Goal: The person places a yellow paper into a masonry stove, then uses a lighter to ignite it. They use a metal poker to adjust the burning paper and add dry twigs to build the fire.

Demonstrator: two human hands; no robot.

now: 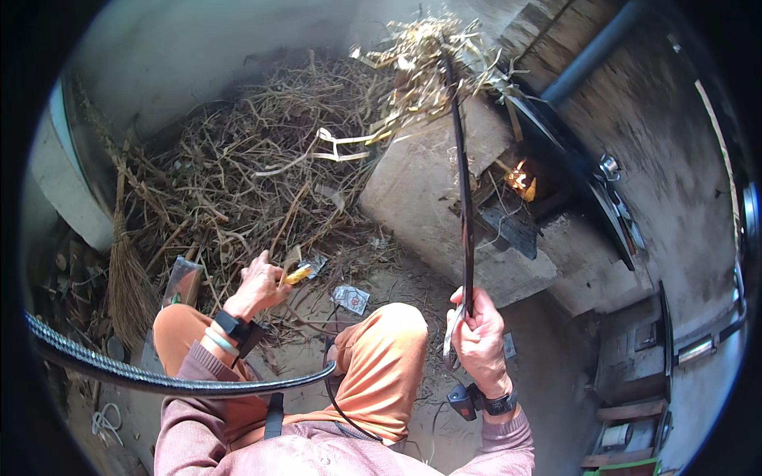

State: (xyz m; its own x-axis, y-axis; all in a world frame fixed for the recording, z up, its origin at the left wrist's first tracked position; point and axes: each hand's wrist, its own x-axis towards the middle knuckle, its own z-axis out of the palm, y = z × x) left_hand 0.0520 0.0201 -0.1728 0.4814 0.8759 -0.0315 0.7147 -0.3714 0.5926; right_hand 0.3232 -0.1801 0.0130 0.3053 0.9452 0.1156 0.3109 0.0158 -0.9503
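Observation:
My right hand grips the lower end of a long dark fire tool, probably tongs or a poker, held nearly upright in the view. A loose bundle of pale straw surrounds its far end. Low over the floor at the edge of the twig heap, my left hand has its fingers curled. A thin brown stalk and a yellow object appear at its fingertips; whether it grips either is unclear. To the right, flames burn in the mouth of a clay or cement stove.
A large heap of dry twigs lies against the wall. A straw broom leans at left. Printed wrappers litter the floor. A braided hose or cable crosses in front of my left arm. A blue pipe rises behind the stove.

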